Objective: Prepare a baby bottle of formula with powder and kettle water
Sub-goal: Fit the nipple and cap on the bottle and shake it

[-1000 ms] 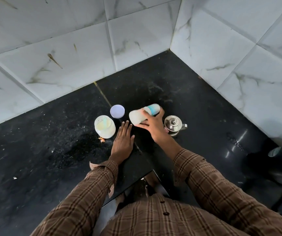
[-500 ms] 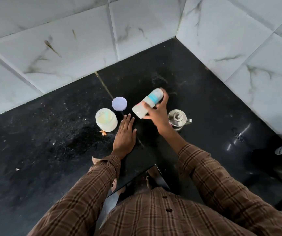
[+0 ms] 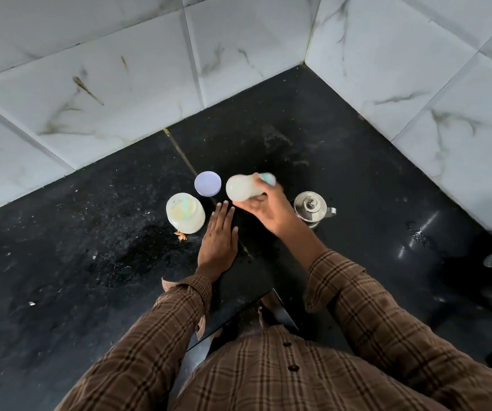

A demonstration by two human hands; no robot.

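The right hand [image 3: 268, 210] is gripping a baby bottle [image 3: 246, 188] of milky formula, fingers curled round it, holding it tilted and blurred above the black counter [image 3: 90, 262]. The left hand [image 3: 219, 240] is lying flat on the counter, fingers straight, holding nothing. A white powder jar [image 3: 184, 213] is sitting at its 10 o'clock, a lilac lid [image 3: 208, 183] at 12, and a steel kettle [image 3: 311, 209] at the bottle's 4 o'clock.
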